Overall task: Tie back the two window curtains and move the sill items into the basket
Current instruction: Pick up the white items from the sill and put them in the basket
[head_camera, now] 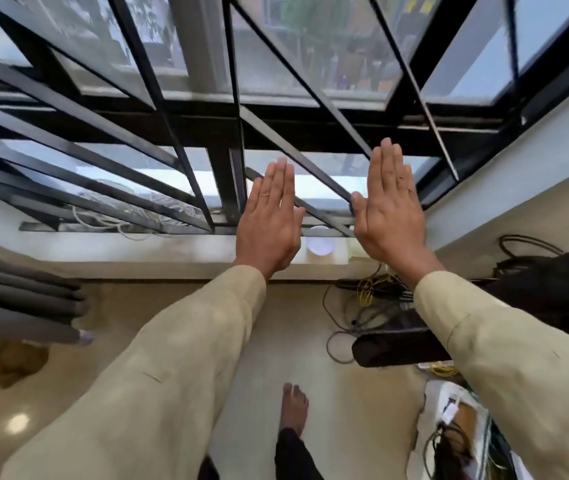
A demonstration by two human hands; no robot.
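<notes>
Both my hands are raised flat in front of the barred window, backs toward me, fingers straight and together, holding nothing. My left hand [271, 216] and my right hand [388, 209] hover above the white window sill [137, 247]. Between them on the sill stands a small white round item [319, 245], with a pale box-like thing [354, 251] beside it, partly hidden by my right wrist. A grey curtain [23, 299] hangs bunched at the left edge. A dark curtain or cloth [553, 282] is at the right. No basket is in view.
Black window bars [186, 161] stand close behind my hands. White cables [110, 220] lie on the sill's left part. Tangled yellow and black cables [369, 292] and a black roll [397, 348] lie on the floor at right, near my bare foot [295, 407]. Bags with clutter [459, 427] sit bottom right.
</notes>
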